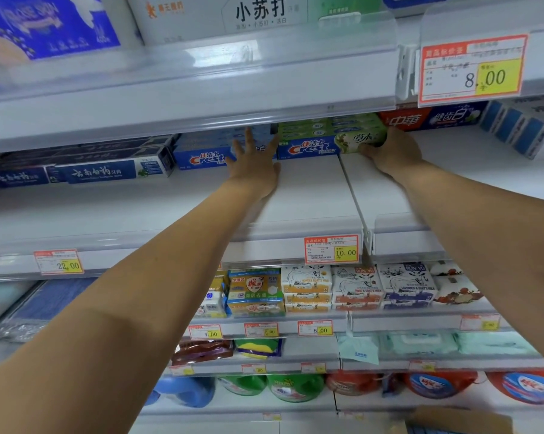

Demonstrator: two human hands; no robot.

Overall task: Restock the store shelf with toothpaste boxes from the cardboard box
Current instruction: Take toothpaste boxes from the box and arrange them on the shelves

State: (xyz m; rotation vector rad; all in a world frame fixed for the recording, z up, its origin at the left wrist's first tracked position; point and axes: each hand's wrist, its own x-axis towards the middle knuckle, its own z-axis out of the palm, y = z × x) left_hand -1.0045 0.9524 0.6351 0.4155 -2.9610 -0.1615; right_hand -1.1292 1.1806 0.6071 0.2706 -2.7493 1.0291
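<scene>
Both my arms reach deep into the white middle shelf point(311, 195). My left hand point(255, 166) has its fingers spread straight and touches the front of a blue Crest toothpaste box point(201, 158). My right hand point(393, 151) grips the right end of a blue-and-green Crest box point(314, 147), which lies at the bottom of a stack of green boxes point(327, 125). A corner of the brown cardboard box point(462, 419) shows at the bottom right.
Dark blue toothpaste boxes point(107, 170) lie to the left, red-and-blue ones point(430, 119) to the right. The shelf above overhangs closely, with a price tag point(471, 70) hanging from it. Soap packs point(355, 286) and detergent bottles point(295, 388) fill the lower shelves.
</scene>
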